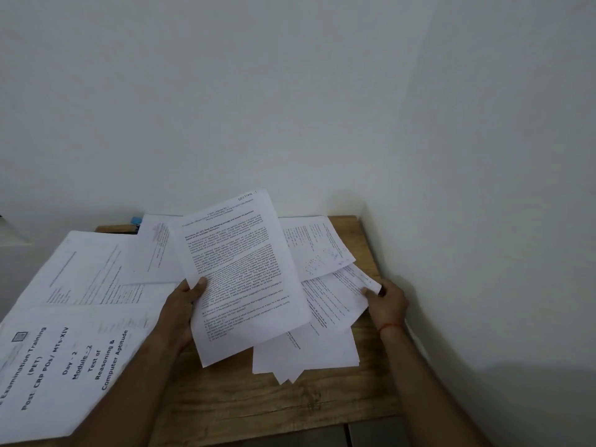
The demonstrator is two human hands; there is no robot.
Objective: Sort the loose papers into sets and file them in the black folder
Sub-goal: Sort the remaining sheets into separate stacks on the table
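Left grip (183, 304) clasps a printed sheet (238, 269) above the bench (258, 408); right grip (387, 304) pinches a page (337, 293) beside that sheet.

The held sheet (238, 269) hides the left hand's (180, 312) fingers, only the thumb showing, and its print is too small to read. The lower sheet (342, 287) pinched by the right hand (388, 304) is mostly buried. The cover page (64, 359) runs off the left edge. A blue object (137, 219) peeks from behind papers (154, 246), unidentifiable.
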